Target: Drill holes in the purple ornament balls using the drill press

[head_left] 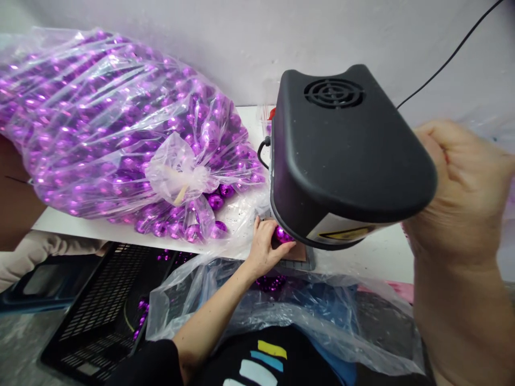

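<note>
The left hand (pixel 263 247) grasps a small shiny purple ball (pixel 282 235) with its fingertips, pressing it under the front lip of a bulky black plastic machine head (pixel 346 155) with a round vent grille on top. The ball sits just at 6 o'clock of that housing, over a flat plate that the housing mostly hides, so what lies beneath the ball is hard to make out. The right hand (pixel 462 193), at 3 o'clock of the machine, is clenched into a fist; it seems to grip a lever or handle, but the housing edge and blur conceal whatever is inside.

At 10 o'clock lies a large clear plastic bag stuffed with purple balls (pixel 104 123), knotted at its mouth, its left end cut off by the frame. A second, open clear plastic bag (pixel 322 316) spreads at 6 o'clock across the person's lap. A black perforated plastic crate (pixel 108 305) sits at 8 o'clock, holding a few loose balls.

Everything rests on a white tabletop (pixel 378 252) set against a plain pale wall (pixel 241 43), where a thin black cable (pixel 450 56) runs off at 1 o'clock.
</note>
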The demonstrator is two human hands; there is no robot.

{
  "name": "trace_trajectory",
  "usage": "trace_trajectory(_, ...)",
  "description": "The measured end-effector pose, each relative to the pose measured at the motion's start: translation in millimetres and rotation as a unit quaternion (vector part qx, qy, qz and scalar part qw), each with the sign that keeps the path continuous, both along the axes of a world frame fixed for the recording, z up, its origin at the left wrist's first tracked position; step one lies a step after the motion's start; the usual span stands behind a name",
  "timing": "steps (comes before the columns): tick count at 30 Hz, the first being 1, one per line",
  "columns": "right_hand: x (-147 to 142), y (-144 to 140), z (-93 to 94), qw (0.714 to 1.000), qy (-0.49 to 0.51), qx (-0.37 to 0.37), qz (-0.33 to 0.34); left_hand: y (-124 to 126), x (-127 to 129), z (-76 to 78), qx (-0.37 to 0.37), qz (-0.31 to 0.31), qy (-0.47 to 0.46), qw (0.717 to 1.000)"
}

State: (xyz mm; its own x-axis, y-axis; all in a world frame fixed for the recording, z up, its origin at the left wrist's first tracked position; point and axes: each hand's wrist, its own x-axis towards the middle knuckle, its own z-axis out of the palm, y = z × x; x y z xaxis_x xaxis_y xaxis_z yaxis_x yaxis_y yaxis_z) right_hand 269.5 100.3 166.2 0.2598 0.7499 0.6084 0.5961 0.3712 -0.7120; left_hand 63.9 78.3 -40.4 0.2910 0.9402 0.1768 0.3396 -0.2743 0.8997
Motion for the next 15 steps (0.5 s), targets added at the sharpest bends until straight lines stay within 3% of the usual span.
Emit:
trace_trajectory(10,1,-2,1.7,1.0,-0.009,-0.021,-0.01,0,-2,-5.5,0.008,-0.002,0.014,1.0)
trace_trajectory(15,0,-26,-6.3,0.996,-0.082,0.01,-0.038,0,-3,0.0,0.009,-0.007,0.018,1.0)
